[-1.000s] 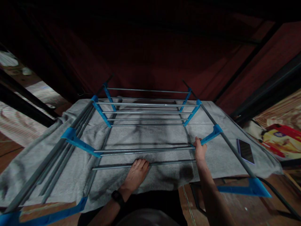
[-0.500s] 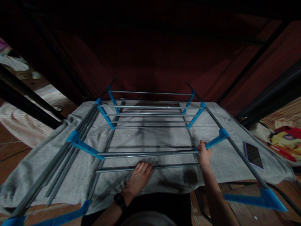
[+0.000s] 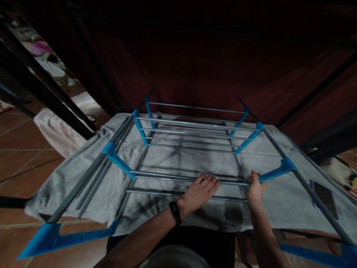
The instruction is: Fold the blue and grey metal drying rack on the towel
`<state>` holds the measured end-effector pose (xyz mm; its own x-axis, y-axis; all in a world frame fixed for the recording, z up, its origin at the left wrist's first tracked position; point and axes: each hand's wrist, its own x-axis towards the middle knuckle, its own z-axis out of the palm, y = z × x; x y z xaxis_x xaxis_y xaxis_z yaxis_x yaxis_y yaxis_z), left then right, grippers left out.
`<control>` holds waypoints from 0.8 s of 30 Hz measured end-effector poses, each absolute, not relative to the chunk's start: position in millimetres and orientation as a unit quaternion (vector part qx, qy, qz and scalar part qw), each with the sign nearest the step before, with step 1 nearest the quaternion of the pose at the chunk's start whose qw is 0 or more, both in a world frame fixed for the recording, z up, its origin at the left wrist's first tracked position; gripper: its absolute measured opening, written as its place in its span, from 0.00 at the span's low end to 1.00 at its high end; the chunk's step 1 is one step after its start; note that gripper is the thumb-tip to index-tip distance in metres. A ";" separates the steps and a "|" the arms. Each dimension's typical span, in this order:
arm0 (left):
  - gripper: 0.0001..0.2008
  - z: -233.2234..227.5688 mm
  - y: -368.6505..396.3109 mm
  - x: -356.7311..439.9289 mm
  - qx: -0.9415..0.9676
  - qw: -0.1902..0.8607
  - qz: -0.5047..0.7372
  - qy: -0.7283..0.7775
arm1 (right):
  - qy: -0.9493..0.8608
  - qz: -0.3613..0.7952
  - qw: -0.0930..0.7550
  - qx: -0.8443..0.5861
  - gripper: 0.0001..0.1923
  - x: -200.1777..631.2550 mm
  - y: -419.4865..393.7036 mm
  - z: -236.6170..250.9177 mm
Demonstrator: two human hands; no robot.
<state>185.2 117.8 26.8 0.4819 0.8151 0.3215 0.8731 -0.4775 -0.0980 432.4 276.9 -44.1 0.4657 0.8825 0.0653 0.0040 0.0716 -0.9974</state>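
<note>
A single head-worn camera looks forward and steeply down from above and behind the left hand [image 3: 199, 191] and right hand [image 3: 255, 188], close over them. Beyond the hands, the drying rack [image 3: 195, 149] stretches away toward a dark wall.

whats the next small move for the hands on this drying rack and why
Probably slide the left hand leftward along the rail: it lies flat near the right hand, which grips the rail beside a blue bracket, leaving the drying rack's left side unsupported over the grey towel.
</note>
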 end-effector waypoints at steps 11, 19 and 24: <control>0.20 17.3 166.4 228.2 -0.878 0.123 -0.104 -0.450 | -0.389 0.309 0.638 -0.589 0.20 429.6 273.4 -42.5; 0.16 19.1 193.2 268.1 -0.892 0.074 -0.130 -0.426 | -0.419 0.331 0.623 -0.571 0.21 432.5 272.6 -38.7; 0.15 18.8 207.1 292.1 -0.906 0.062 -0.122 -0.402 | -0.432 0.346 0.618 -0.558 0.18 434.9 269.5 -36.6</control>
<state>292.1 207.1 18.8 0.6479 0.7123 0.2699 0.7423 -0.6699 -0.0139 434.9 269.5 -36.6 0.3878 0.9099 0.1472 0.0535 0.1372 -0.9891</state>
